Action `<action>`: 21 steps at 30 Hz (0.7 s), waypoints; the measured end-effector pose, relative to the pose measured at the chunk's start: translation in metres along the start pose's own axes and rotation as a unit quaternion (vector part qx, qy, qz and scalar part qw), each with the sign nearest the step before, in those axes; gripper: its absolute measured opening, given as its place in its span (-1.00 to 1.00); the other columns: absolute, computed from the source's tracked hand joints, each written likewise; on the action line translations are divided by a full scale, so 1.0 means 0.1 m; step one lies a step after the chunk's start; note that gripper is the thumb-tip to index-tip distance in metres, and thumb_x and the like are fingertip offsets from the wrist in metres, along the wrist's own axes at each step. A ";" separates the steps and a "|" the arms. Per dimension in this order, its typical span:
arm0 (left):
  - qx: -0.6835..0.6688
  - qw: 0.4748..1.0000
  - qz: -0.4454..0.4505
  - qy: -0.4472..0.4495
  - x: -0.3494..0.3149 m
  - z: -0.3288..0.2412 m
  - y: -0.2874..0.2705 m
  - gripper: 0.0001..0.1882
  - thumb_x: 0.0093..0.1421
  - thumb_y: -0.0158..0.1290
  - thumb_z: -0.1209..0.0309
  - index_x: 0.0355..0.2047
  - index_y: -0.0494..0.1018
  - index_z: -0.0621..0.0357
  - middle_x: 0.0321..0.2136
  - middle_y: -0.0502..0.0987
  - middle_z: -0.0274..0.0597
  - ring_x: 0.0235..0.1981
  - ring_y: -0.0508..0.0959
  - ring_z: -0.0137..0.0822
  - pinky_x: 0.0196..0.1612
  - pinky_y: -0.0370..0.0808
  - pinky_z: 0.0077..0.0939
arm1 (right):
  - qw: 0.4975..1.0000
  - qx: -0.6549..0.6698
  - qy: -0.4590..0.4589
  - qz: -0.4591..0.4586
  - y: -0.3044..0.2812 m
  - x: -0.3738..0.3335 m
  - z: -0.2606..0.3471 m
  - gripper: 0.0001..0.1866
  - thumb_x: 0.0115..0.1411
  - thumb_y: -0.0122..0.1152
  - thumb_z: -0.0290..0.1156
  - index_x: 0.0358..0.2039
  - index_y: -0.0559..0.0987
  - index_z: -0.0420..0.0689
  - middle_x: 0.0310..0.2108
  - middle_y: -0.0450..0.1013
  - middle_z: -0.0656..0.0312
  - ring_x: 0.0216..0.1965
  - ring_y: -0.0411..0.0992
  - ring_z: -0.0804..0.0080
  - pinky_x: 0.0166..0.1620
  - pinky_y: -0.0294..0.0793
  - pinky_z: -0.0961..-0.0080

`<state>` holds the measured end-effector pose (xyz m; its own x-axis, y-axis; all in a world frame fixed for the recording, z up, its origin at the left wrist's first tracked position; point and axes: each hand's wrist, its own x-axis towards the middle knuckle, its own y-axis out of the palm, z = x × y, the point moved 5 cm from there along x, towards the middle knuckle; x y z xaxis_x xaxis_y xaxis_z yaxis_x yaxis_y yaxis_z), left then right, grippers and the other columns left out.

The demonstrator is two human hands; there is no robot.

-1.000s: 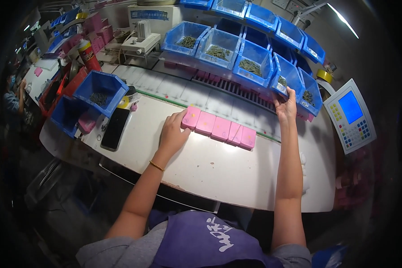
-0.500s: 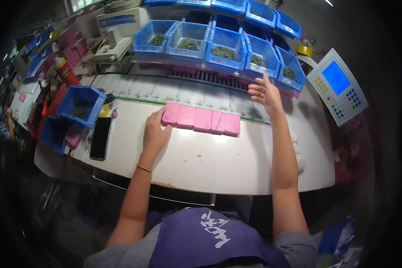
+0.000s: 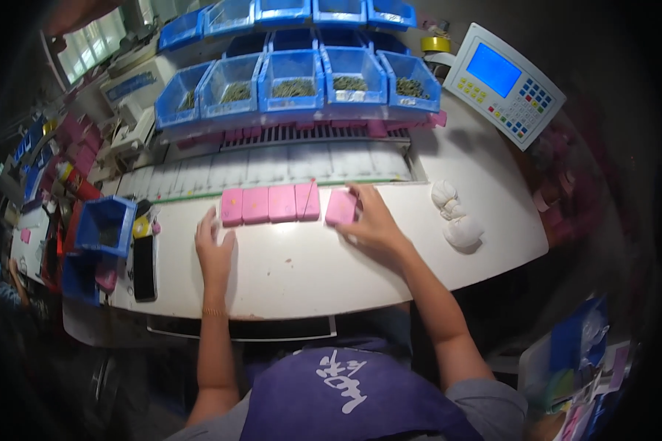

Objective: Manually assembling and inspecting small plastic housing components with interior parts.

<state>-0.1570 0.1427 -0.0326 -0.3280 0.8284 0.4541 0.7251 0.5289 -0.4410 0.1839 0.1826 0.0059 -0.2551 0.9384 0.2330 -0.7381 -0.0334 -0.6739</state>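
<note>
A row of several pink rectangular blocks (image 3: 256, 205) lies side by side on the white table. To the right of the row, with a small gap between, is one more pink block (image 3: 340, 209). My right hand (image 3: 371, 220) grips this block, thumb on its near edge and fingers at its far edge. A thin dark line crosses the row's rightmost block; I cannot tell what it is. By the row's left end my left hand (image 3: 213, 253) holds nothing, its thumb and fingers apart, just beside the end block.
Blue bins (image 3: 293, 81) with small greenish pieces stand behind a slotted white strip (image 3: 272, 170). A control panel (image 3: 504, 81) with a blue screen is at the far right. A white bundle (image 3: 457, 220) lies right, a black phone (image 3: 145, 268) left, near a blue bin (image 3: 104, 226).
My right hand has come down from near the blue bins and taken hold of the rightmost block, now apart from the row. My left hand has come off the left-end block. The view has shifted.
</note>
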 end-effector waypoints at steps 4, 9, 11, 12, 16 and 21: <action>-0.313 0.905 0.139 -0.252 -0.72 -0.46 0.10 -0.57 0.26 0.08 0.52 0.15 0.39 0.29 -0.12 0.56 -0.17 -0.34 0.47 -0.52 -0.33 0.42 -0.67 | 0.986 0.152 0.049 0.040 0.01 -0.67 0.20 -0.06 -0.15 0.57 -0.39 0.25 0.28 -0.25 0.14 0.33 0.04 0.20 0.32 0.23 0.28 0.28 0.35; -0.668 0.474 0.420 -0.391 -1.38 -1.43 0.47 -0.25 0.34 -0.04 -0.07 0.32 0.11 0.22 0.16 0.35 0.02 0.18 0.41 -0.19 0.25 0.36 -0.21 | 0.943 0.299 -0.067 0.132 0.12 -1.15 0.81 -0.05 -0.08 0.56 -0.39 0.30 0.23 -0.21 0.18 0.29 0.08 0.25 0.26 0.26 0.34 0.16 0.33; -0.723 0.377 0.440 -0.376 -1.41 -1.39 0.58 -0.29 0.35 -0.01 0.00 0.30 0.13 0.24 0.13 0.38 0.03 0.19 0.40 -0.16 0.27 0.33 -0.20 | 0.940 0.310 -0.091 0.106 0.12 -1.19 0.79 -0.04 -0.05 0.55 -0.37 0.32 0.21 -0.20 0.25 0.23 0.07 0.29 0.23 0.23 0.35 0.15 0.29; -0.721 0.380 0.440 -0.376 -1.40 -1.40 0.57 -0.29 0.35 -0.01 0.00 0.30 0.13 0.24 0.13 0.38 0.03 0.19 0.40 -0.16 0.27 0.33 -0.20 | 0.939 0.318 -0.081 0.106 0.10 -1.20 0.79 -0.06 0.01 0.49 -0.38 0.35 0.17 -0.18 0.28 0.20 0.04 0.30 0.21 0.21 0.35 0.15 0.29; -0.505 0.741 0.390 -0.209 -1.23 -1.38 0.50 -0.35 0.23 0.20 0.28 0.24 0.22 0.29 0.02 0.44 0.01 0.07 0.48 -0.26 0.13 0.47 -0.32 | 0.809 0.561 0.055 0.168 0.22 -1.32 0.71 -0.12 0.18 0.34 -0.41 0.42 0.06 -0.15 0.33 0.18 0.02 0.33 0.19 0.21 0.34 0.15 0.32; -0.281 0.914 0.292 -0.018 -1.25 -1.40 0.50 -0.30 0.01 0.31 0.49 0.18 0.32 0.21 -0.05 0.44 -0.09 -0.14 0.56 -0.29 -0.06 0.55 -0.43 | 0.837 0.519 0.096 0.143 0.52 -1.46 0.66 -0.24 0.30 0.21 -0.40 0.42 0.07 -0.18 0.26 0.24 0.05 0.18 0.31 0.36 0.23 0.25 0.44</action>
<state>0.0053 0.0393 -0.0027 0.2017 0.9503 0.2371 0.9761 -0.1751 -0.1285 0.1415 0.0211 -0.0165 -0.4826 0.8757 -0.0178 -0.8345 -0.4536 0.3127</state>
